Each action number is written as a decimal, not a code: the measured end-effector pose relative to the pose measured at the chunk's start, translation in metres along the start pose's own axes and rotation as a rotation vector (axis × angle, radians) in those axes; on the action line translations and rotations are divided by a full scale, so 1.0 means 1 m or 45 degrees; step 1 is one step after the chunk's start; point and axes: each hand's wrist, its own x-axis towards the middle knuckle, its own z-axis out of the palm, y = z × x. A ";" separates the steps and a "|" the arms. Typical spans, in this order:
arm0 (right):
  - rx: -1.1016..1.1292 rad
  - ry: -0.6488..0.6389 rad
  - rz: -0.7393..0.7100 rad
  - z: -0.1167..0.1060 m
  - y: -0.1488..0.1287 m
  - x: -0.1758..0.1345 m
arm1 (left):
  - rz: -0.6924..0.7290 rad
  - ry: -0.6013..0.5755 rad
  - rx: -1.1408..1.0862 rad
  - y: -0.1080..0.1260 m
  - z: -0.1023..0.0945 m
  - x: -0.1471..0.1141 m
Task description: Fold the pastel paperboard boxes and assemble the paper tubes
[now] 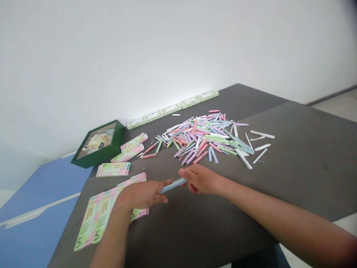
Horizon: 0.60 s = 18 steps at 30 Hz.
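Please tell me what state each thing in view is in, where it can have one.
Left hand: closed on one end of the light-blue pen.
Right hand: closed on its other end.
Light-blue pen: held slantwise.
Loose pens: heaped, some scattered around the heap.
Green box: open-topped, with pale contents.
Pale green boxes: lying in a row; cannot tell whether shut.
Pink-and-green packets: lying flat, some side by side.

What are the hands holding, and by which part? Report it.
A light blue pen-like stick: the left hand holds one end, the right hand the other.
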 end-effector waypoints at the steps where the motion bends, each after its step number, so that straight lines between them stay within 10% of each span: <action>1: 0.062 -0.086 0.090 0.000 0.000 0.001 | 0.001 -0.007 -0.015 0.000 0.000 0.000; 9: -0.058 0.089 -0.021 0.004 -0.001 -0.003 | -0.001 -0.011 -0.034 0.001 -0.001 0.001; 18: 0.276 -0.051 0.356 0.015 0.005 0.002 | 0.002 -0.062 -0.024 -0.002 0.001 0.001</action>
